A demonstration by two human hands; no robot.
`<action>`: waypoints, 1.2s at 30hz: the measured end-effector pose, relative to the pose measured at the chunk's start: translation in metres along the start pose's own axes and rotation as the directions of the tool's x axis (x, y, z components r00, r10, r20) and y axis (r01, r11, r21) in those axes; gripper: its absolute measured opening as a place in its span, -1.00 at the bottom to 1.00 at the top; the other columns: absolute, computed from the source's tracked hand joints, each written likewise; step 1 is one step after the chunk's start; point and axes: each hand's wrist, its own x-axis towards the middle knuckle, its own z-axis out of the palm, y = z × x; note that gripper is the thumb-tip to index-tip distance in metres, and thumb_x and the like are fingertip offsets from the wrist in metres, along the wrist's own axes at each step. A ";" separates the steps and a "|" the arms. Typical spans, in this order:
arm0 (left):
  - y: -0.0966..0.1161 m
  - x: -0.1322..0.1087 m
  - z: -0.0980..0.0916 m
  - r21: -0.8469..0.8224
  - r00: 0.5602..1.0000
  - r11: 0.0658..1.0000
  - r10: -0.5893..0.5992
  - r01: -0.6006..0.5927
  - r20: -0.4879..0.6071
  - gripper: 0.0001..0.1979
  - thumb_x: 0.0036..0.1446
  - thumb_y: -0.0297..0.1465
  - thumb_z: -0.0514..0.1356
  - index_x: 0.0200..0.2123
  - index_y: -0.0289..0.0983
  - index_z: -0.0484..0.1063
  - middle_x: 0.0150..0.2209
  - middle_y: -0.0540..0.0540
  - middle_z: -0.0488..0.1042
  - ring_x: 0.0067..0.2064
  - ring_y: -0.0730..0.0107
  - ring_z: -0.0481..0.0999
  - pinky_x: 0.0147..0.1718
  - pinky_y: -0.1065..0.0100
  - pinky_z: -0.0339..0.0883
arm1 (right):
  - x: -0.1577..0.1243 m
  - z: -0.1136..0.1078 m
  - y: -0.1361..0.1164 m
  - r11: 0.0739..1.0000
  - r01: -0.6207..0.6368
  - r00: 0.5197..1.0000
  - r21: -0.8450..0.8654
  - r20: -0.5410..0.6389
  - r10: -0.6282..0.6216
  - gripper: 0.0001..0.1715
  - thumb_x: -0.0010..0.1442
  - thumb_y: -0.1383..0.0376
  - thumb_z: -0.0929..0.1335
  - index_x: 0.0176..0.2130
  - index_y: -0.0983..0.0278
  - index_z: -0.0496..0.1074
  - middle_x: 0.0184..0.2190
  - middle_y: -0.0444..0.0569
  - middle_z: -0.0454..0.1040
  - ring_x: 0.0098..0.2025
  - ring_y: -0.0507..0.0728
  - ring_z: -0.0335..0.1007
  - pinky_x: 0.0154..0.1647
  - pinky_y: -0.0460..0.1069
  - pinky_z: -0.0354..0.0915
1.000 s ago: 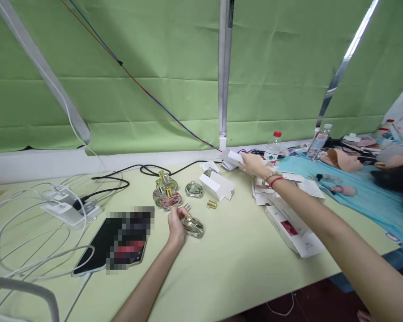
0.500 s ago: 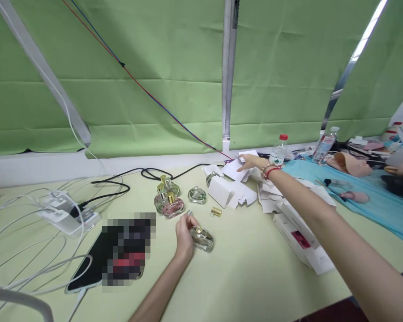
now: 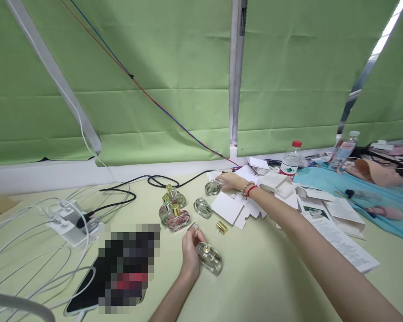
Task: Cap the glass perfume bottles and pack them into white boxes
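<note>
My left hand (image 3: 190, 252) is closed around the side of a clear glass perfume bottle (image 3: 212, 260) with a bare gold spray top, tilted low over the table. A silver cap (image 3: 193, 226) shows at its fingertips. My right hand (image 3: 233, 182), with a bead bracelet, reaches to the back, its fingers on the edge of another glass bottle (image 3: 212, 188). In front of that one lies a capless bottle (image 3: 202, 208). A gold cap (image 3: 221, 227) rests on its side near the middle. Several capped bottles (image 3: 177, 220) stand grouped to the left.
White cartons and papers (image 3: 251, 208) spread under and beyond my right forearm. A red-capped water bottle (image 3: 290, 160) stands behind them, beside a blue cloth (image 3: 325, 179). On the left are a tablet (image 3: 87, 286), a power strip (image 3: 67, 223) and tangled cables.
My right hand has come down leftward from the papers to the rear bottle, which is more exposed. The white box with a pink picture is no longer visible. The view has shifted slightly.
</note>
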 end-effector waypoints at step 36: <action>0.004 -0.001 0.003 0.044 0.999 0.998 0.033 -0.033 0.004 -0.50 0.01 -0.11 -0.04 -0.83 -0.24 0.23 -0.77 -0.06 0.23 -0.66 0.46 0.20 -0.60 0.38 0.08 | -0.030 -0.087 0.016 0.916 -0.324 0.922 0.238 0.295 0.250 -0.29 0.10 -0.15 0.24 0.07 0.21 0.35 0.12 0.09 0.34 -0.03 0.22 0.40 -0.11 0.02 0.33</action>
